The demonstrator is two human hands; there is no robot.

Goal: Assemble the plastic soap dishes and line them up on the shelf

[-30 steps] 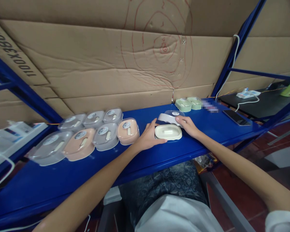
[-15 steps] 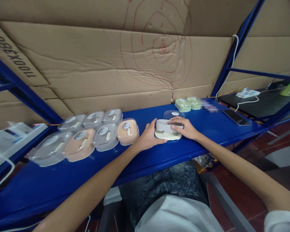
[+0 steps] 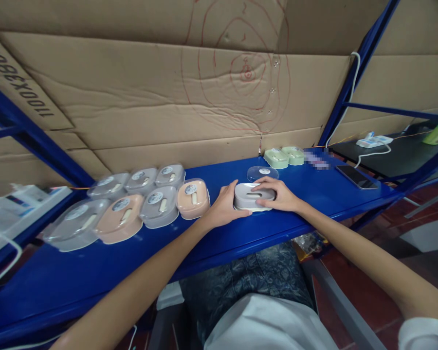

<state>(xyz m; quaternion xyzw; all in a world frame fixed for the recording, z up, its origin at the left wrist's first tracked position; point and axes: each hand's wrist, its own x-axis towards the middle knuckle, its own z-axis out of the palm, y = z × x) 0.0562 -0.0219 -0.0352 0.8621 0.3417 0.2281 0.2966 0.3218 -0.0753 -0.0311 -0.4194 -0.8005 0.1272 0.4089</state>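
Observation:
A grey oval box cover (image 3: pixel 248 192) with a dark slot in its top sits on a white base (image 3: pixel 253 210) on the blue shelf. My left hand (image 3: pixel 224 206) grips the base from the left, its thumb along the front and its fingers behind. From the right, my right hand (image 3: pixel 279 195) holds the grey cover between thumb and fingers, hiding its right end. Just behind stands a clear lid (image 3: pixel 259 173) with a round label. To the left are several grey boxes (image 3: pixel 159 209) and two peach boxes (image 3: pixel 193 199) under clear lids, each with a pale, stick-like part on top.
Two green boxes (image 3: pixel 276 158) stand at the back, near a blurred-out patch. A phone (image 3: pixel 356 177) lies on the right of the blue shelf (image 3: pixel 219 240). Cardboard (image 3: pixel 142 87) walls the back, and blue posts (image 3: pixel 361 68) rise at both sides. A white power strip (image 3: pixel 374 141) lies farther right.
The grey cover, tilted and raised above the white base before, now lies level on it with its slotted top showing. My right hand moved down with it; my left stayed put.

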